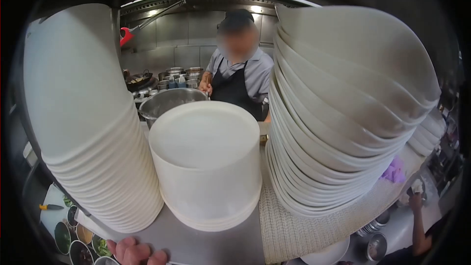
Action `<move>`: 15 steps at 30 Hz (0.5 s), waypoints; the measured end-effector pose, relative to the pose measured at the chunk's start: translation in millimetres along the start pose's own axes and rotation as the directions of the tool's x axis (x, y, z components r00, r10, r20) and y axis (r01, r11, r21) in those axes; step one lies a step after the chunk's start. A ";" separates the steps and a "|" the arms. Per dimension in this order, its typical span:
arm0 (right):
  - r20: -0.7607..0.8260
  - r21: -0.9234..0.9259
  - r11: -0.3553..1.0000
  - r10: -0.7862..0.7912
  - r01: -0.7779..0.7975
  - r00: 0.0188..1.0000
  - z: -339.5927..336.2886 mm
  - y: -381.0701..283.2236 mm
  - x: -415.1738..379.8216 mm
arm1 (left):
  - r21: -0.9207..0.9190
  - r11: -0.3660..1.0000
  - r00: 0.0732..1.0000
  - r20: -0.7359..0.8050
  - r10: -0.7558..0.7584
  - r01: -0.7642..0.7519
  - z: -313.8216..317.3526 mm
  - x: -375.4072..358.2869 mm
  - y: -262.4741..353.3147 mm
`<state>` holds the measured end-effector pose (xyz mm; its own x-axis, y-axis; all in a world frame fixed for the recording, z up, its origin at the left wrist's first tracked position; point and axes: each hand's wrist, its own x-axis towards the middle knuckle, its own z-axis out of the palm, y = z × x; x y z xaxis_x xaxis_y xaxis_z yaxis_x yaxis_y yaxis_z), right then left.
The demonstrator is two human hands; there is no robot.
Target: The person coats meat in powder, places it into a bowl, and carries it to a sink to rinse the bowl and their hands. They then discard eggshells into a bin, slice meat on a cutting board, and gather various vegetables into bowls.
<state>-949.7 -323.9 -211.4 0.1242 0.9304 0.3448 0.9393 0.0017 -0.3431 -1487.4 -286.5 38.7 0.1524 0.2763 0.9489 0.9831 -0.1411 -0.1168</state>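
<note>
My left hand (135,252) shows at the bottom edge, its fingers bent and bunched over the front edge of the grey metal shelf (211,248). Closest to it stand upside-down white containers (206,186), nested in a short stack. Left of these, a tall leaning stack of white bowls (93,132) rises. On the right, another tall stack of large whitish bowls (333,132) rests on a beige woven mat (294,233). My right hand is not in view.
Behind the shelf, a co-worker in a dark apron (238,86) stands by a large metal pot (171,100). Food tubs (81,252) and a yellow-handled knife (50,207) lie lower left. Another person's arm (418,221) reaches at lower right, near metal bowls (377,245).
</note>
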 end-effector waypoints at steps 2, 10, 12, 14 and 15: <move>0.006 -0.018 0.999 -0.037 0.037 0.999 -0.3 -3.0 0.5 | 0.040 0.998 0.998 0.043 -0.052 0.050 -8.5 -2.2 7.4; -0.034 -0.017 1.000 0.019 -0.020 0.999 -23.5 -41.3 -17.4 | -0.540 0.835 0.761 0.583 0.283 0.103 -23.7 -15.6 51.1; -0.055 0.031 1.000 0.005 -0.004 0.998 -24.4 -36.4 -15.0 | -0.379 0.897 0.583 0.791 0.185 0.229 1.7 -18.1 70.2; -0.086 0.035 0.999 0.020 -0.017 0.996 -27.9 -35.7 -14.4 | -0.165 0.949 0.336 0.939 0.068 0.268 33.6 -0.8 77.4; -0.093 0.052 0.998 0.042 -0.038 0.995 -29.7 -36.9 -12.6 | -0.078 0.970 0.229 0.973 0.024 0.229 52.4 8.2 79.8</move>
<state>-976.5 -346.5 -177.2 0.1932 0.8914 0.4101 0.9161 -0.0142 -0.4006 -1402.4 -245.7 21.8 0.1576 0.9849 -0.0711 0.9809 -0.1478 0.1263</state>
